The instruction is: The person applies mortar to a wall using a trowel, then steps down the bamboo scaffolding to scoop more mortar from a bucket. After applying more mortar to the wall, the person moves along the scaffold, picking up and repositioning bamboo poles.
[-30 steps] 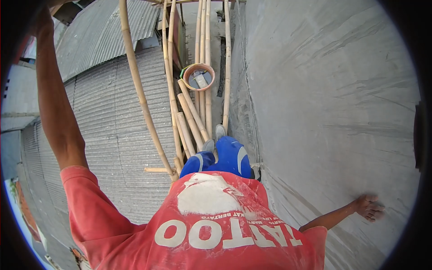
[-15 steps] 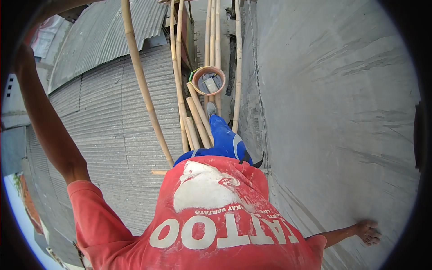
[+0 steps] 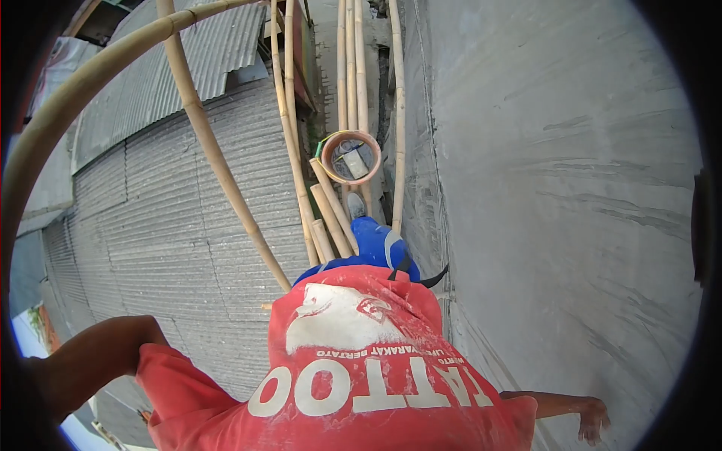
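Observation:
My right hand (image 3: 593,421) is at the lower right, against or close over the grey plastered wall (image 3: 556,225). It holds nothing, and its fingers hang extended. My left arm (image 3: 98,353) bends out to the left edge, where the hand is cut off from view. Ahead of my shod foot (image 3: 356,204) stands a reddish-brown bucket (image 3: 326,155) on bamboo poles (image 3: 350,75). A pale rectangular block or tool (image 3: 356,163) lies in it, with a yellow-green handle or cord at the rim.
A curved bamboo pole (image 3: 71,105) crosses the upper left, and a slanting upright (image 3: 218,158) stands left of me. Cut bamboo ends (image 3: 331,210) lie beside my foot. Corrugated roofing (image 3: 165,203) spreads below on the left. A narrow passage (image 3: 326,45) shows far below.
My left arm has come down from its raised position at the upper left. My right hand has shifted slightly left and down, its fingers now hanging. The bucket appears lower in view.

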The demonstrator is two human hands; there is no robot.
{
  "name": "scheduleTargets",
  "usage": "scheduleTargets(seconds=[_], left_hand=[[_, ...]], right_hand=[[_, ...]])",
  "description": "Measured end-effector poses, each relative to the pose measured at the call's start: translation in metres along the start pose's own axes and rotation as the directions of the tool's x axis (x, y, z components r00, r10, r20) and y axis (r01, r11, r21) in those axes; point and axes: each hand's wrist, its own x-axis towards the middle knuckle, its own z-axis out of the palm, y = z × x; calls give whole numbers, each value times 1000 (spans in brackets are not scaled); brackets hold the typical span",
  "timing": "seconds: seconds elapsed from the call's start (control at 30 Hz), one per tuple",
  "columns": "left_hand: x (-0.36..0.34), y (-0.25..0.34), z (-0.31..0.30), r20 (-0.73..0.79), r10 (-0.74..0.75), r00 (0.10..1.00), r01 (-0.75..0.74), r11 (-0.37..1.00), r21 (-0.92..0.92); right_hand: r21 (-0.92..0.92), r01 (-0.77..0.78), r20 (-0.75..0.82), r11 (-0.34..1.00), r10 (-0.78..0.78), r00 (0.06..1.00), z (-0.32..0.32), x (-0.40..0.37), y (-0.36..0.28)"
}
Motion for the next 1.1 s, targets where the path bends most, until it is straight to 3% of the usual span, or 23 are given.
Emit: scheduleTargets(seconds=[0.1,0.17,0.2,0.23,0.3,0.37,0.4,0.43,0.5,0.57,0.77,0.93,1.0,1.03,1.07,1.1], left_hand=[[-4,-8,-6,-10,17,1000,-17,998,66],[-9,-14,-6,-7,25,1000,-24,995,102],[-10,-15,-11,-8,42,999,-40,991,128],[-13,-18,-11,-2,50,999,-49,988,150],[-19,-24,-11,13,65,998,-67,980,187],[-25,-30,-16,20,76,997,-78,973,219],[-29,-32,-17,30,83,996,-88,969,232],[-32,-35,-18,35,84,996,-90,966,242],[-34,-41,-21,33,90,995,-96,959,266],[-38,-46,-21,32,107,994,-112,951,288],[-63,-55,-16,57,207,977,-214,930,298],[-141,-68,19,100,362,927,-375,912,167],[-211,-84,23,298,328,896,-341,940,-8],[-257,-99,11,570,169,804,-230,972,36],[-298,-112,8,791,58,609,-183,981,68],[-337,-131,9,900,101,423,-308,950,39]], right_hand=[[321,188,-135,928,-152,979,-53,-30,-118],[492,276,-124,826,-247,961,-102,-55,-214],[568,269,-29,778,-308,951,-129,-71,-257],[677,221,82,702,-370,925,-148,-92,-293],[892,-125,326,434,-425,845,-181,-141,-356],[811,-383,585,443,-601,545,-217,-182,-407],[721,-542,662,432,-660,356,-231,-206,-426],[556,-658,733,509,-673,99,-253,-220,-442],[477,-644,616,598,-750,-241,-278,-264,-458],[572,-544,435,614,-789,-434,-296,-304,-462],[558,-461,445,690,-717,-537,-292,-400,-450],[619,-355,502,700,-701,-506,-271,-431,-425],[610,-339,516,716,-684,-516,-273,-444,-417],[629,-317,476,710,-674,-565,-274,-453,-413],[648,-294,434,703,-658,-615,-277,-464,-408],[654,-281,436,702,-653,-619,-281,-477,-403]])
